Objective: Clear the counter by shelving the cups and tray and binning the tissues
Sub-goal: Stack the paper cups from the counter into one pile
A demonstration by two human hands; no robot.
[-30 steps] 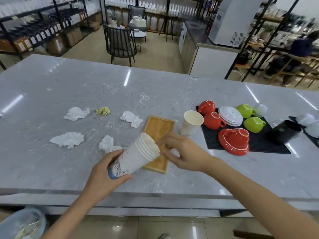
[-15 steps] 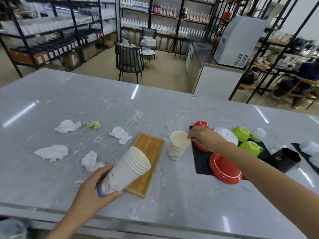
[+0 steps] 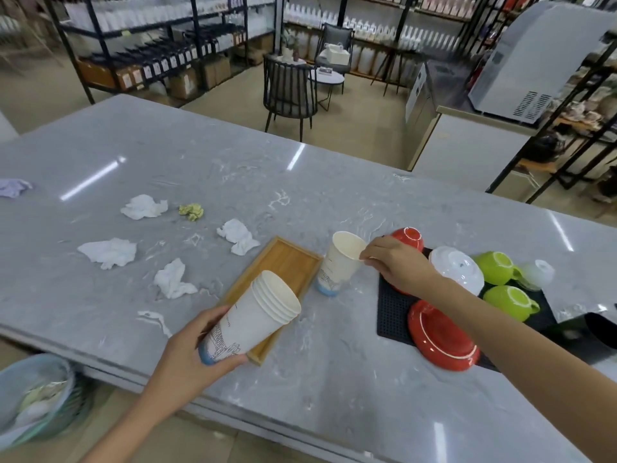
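Counter [image 3: 334, 182]: grey marble slab running left to right, holding everything below.
Left hand [image 3: 192, 355]: near edge, fingers wrapped around the base of a cup stack [image 3: 248, 324], which tilts with its mouths toward the far right, above the near end of the tray.
Right hand [image 3: 395, 264]: reaching in from the right, thumb and fingers pinching the right rim of a single cup [image 3: 340, 262].
Single cup: paper, leaning slightly, base on the counter just right of the tray.
Tray [image 3: 283, 272]: wooden, rectangular, flat on the counter between the tissues and the single cup.
Tissues [image 3: 108, 252]: five crumpled white pieces lying apart on the counter left of the tray, plus a small yellow wad [image 3: 191, 211] farther back.
Mat [image 3: 394, 312]: black, on the right, carrying red cups, a red saucer [image 3: 440, 339], white lids [image 3: 455, 269] and green cups [image 3: 509, 302].
Bin [image 3: 33, 396]: pale blue, on the floor at the near left, below the counter edge, with rubbish inside.
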